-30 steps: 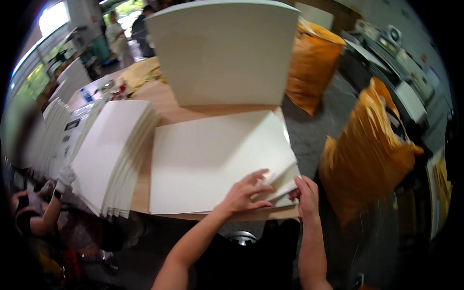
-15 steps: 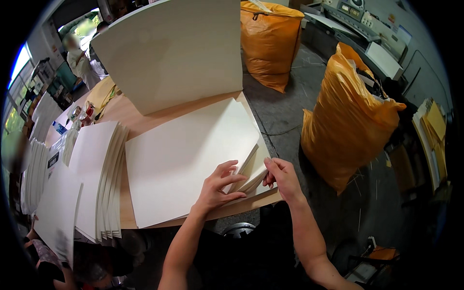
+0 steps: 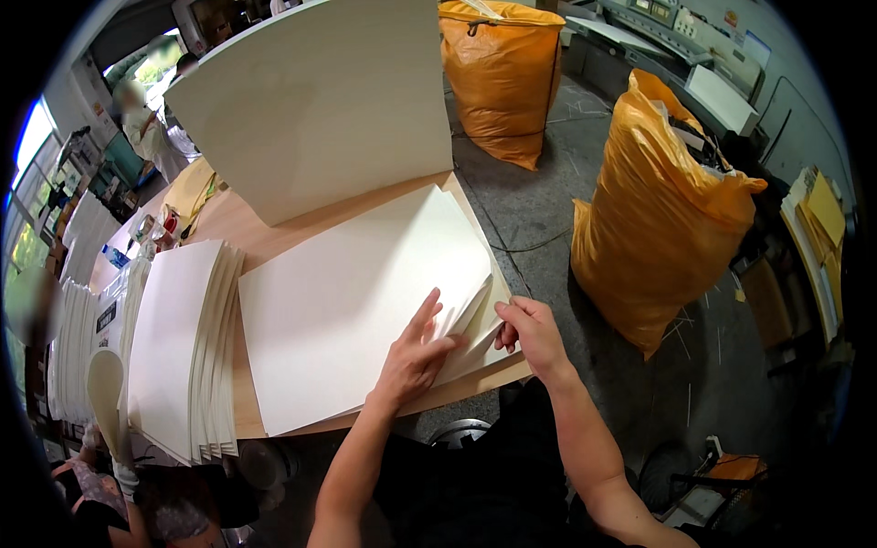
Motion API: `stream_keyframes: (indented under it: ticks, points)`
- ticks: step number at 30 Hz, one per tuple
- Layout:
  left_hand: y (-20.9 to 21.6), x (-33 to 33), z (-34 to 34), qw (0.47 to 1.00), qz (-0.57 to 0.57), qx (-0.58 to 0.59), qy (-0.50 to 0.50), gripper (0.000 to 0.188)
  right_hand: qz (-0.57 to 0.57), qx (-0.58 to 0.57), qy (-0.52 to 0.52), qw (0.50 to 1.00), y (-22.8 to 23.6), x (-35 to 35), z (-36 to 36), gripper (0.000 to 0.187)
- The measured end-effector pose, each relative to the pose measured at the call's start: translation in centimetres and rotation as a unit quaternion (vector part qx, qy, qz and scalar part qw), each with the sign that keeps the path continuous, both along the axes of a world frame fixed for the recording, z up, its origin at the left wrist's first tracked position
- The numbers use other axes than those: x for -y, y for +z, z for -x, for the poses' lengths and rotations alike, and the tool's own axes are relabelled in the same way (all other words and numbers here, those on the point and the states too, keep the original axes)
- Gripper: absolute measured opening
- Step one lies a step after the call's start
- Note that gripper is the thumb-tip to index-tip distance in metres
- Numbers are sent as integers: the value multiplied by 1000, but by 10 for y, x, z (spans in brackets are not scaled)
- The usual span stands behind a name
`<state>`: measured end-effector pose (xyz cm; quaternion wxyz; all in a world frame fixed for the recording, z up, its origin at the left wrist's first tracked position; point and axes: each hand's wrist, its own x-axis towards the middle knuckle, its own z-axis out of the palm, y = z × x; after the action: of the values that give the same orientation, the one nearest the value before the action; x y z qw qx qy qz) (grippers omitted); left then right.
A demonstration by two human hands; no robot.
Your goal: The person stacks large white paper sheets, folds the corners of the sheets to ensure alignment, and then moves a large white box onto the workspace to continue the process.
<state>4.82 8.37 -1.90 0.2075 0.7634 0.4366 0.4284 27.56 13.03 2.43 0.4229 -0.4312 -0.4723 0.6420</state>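
A stack of large white sheets (image 3: 356,292) lies in front of me on the wooden table, its near right corner fanned and lifted in layers. My left hand (image 3: 411,361) rests by that corner, index finger and thumb spread apart, beside the raised edges. Just to the right, my right hand (image 3: 530,336) is closed in a pinch at the edge of a lower white sheet; its curled fingers hide part of the grip.
A tall white board (image 3: 315,110) stands at the table's far side. Stacked sheets (image 3: 174,338) fill its left end, where a co-worker's gloved hand (image 3: 125,477) is near a curled sheet (image 3: 105,388). Orange sacks (image 3: 662,219) stand on the floor (image 3: 530,219) at right.
My left hand's fingers have shifted, the index finger now pointing up from the fanned corner. My right hand stays nearly in place. At the left, the co-worker's sheet has become curled.
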Motion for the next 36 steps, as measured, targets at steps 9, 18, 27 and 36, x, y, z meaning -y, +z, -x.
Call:
stream_keyframes:
  ticks: [9, 18, 27, 36]
  points:
    - [2, 0, -3, 999, 25, 35, -2, 49, 20, -48, -15, 999, -2, 1, 2, 35]
    - [-2, 1, -6, 997, 22, 56, 38, 39, -151, 164, -36, 974, -10, 7, 3, 37]
    - [9, 2, -6, 1000, 2, -20, 2, 44, 32, -92, -20, 995, -7, 1, 5, 35]
    - [-3, 0, -9, 998, -6, 48, 27, 44, -9, -100, -57, 993, -20, 12, 3, 37]
